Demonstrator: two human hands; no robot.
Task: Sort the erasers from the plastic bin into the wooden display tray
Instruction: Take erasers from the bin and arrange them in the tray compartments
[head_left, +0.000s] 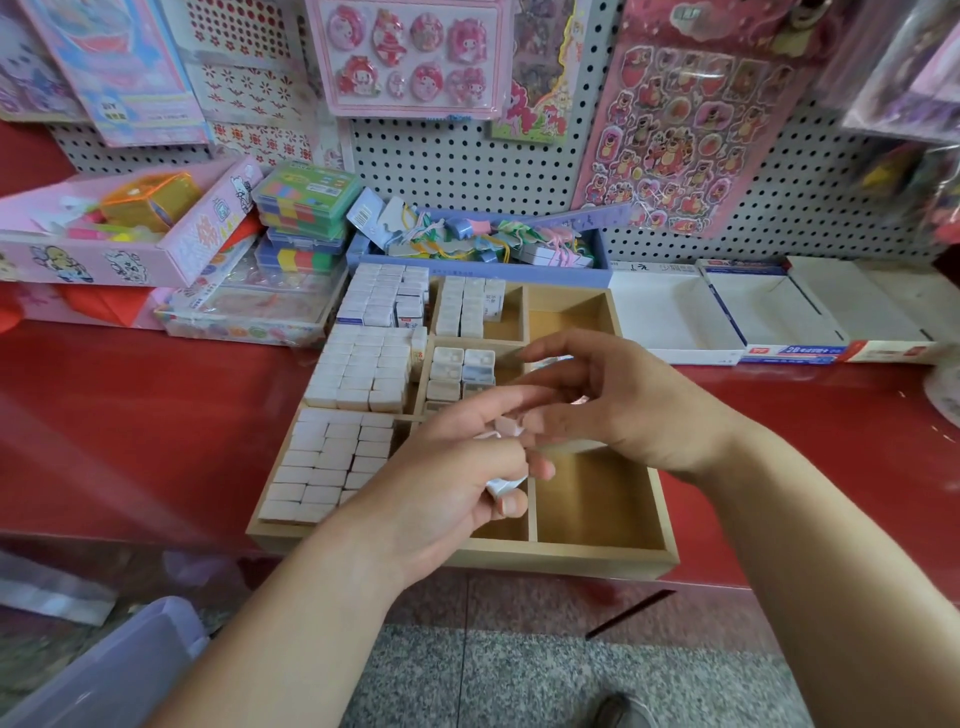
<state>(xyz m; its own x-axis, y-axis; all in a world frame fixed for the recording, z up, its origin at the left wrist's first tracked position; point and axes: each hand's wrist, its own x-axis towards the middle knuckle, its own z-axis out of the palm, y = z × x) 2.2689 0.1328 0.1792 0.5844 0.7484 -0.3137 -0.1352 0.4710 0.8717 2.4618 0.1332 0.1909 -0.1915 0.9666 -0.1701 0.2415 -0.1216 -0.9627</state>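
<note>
Over the wooden display tray, the left hand clutches white erasers; the right hand, fingers bent, reaches them, grip unclear.

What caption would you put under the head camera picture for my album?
Sorting time: the left hand grips white erasers over the wooden tray, the right hand close beside.

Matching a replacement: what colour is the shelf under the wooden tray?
Glossy red shelf, seen best in the head view.
</note>
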